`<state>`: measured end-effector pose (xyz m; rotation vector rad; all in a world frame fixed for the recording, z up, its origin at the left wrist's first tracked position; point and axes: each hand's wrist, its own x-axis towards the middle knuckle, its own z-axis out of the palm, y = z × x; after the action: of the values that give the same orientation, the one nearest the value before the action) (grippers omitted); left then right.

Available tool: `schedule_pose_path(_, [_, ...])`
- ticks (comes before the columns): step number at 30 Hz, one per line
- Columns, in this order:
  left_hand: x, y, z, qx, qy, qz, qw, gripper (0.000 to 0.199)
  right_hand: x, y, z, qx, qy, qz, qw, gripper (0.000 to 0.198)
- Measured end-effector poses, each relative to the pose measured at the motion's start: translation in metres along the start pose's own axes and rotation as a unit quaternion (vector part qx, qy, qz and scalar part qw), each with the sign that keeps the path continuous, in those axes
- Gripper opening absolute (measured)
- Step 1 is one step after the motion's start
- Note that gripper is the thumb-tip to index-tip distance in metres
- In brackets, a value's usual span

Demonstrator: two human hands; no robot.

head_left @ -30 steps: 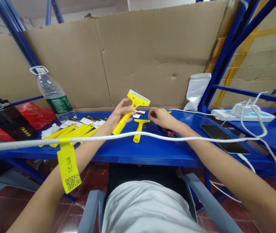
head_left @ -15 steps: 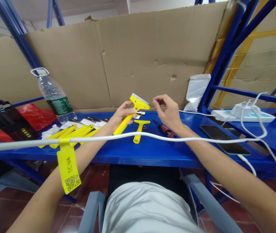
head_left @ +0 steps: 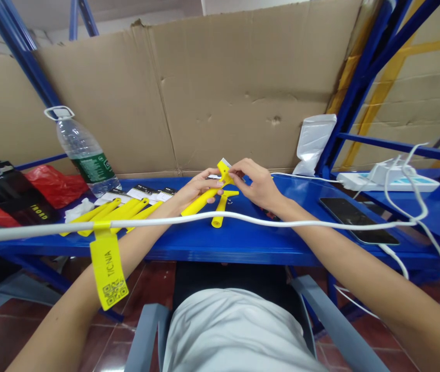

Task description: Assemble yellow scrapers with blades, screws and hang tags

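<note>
My left hand (head_left: 197,190) is wrapped round the handle of a yellow scraper (head_left: 199,201), whose head points up and away with a thin metal blade along its far edge. At the right part of that head my right hand (head_left: 254,181) pinches its fingertips against the plastic; whatever is between them is too small or hidden to name. Below the head, a second yellow scraper piece (head_left: 220,212), T-shaped, lies on the blue table (head_left: 189,240), with tiny dark bits beside its neck. A red and black screwdriver (head_left: 268,213) is mostly hidden behind my right hand.
Several yellow scraper handles (head_left: 127,211) and black-and-white packets (head_left: 142,192) lie at left, near a water bottle (head_left: 92,160) and a black bag (head_left: 6,191). A white cable (head_left: 243,217) crosses in front. Rightward are a phone (head_left: 354,219) and a power strip (head_left: 417,182).
My right hand has moved left and slightly down, from beside the scraper's head onto it. The head has turned and dropped a little in my left hand. The screwdriver has become mostly covered.
</note>
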<state>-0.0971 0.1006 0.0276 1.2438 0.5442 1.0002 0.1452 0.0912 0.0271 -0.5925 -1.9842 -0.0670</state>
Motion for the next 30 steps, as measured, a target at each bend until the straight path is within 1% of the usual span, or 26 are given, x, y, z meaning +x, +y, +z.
schedule_pose_path(5, [0.002,-0.002,0.0,-0.01,-0.01,-0.014,1.0,0.051,0.0,0.007,0.003,-0.013,-0.006,-0.048,0.999,0.016])
schedule_pose_path(7, [0.002,-0.002,0.0,-0.01,-0.008,-0.017,1.0,0.051,0.0,0.009,0.004,-0.014,-0.011,-0.053,0.998,0.016])
schedule_pose_path(11, [0.001,-0.003,0.0,-0.005,-0.005,-0.023,1.0,0.049,0.0,0.011,0.004,-0.01,-0.021,-0.033,0.999,0.015])
schedule_pose_path(16, [0.0,-0.005,0.001,-0.027,-0.033,-0.022,0.999,0.045,0.0,0.01,0.002,-0.003,-0.033,-0.011,0.999,0.016])
schedule_pose_path(20, [0.001,-0.005,-0.001,-0.027,-0.045,-0.043,0.998,0.047,0.001,0.008,0.0,0.008,-0.03,-0.006,0.999,0.017])
schedule_pose_path(24, [0.0,-0.004,0.001,-0.045,-0.061,-0.052,0.996,0.048,0.001,0.007,-0.002,0.034,-0.031,0.024,0.999,0.016])
schedule_pose_path(27, [-0.002,-0.002,0.008,-0.048,-0.051,-0.072,0.995,0.045,0.002,0.009,-0.002,0.054,-0.031,0.034,0.997,0.013])
schedule_pose_path(30, [-0.005,0.001,0.017,-0.048,-0.034,-0.091,0.994,0.043,0.002,0.013,-0.001,0.054,-0.045,0.042,0.997,0.011])
